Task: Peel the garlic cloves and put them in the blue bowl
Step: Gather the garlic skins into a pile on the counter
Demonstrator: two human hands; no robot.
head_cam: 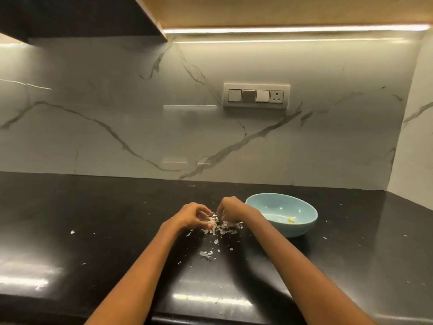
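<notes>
My left hand and my right hand meet over a heap of white garlic skins on the black counter. Both hands have their fingers curled around a garlic piece held between them; the piece is mostly hidden by the fingers and the skins. The blue bowl stands just right of my right hand, with one pale peeled clove lying on its bottom.
Loose skin flakes lie scattered on the black counter toward me. A marble backsplash rises behind, with a switch panel. A side wall closes the right. The counter's front edge runs along the bottom.
</notes>
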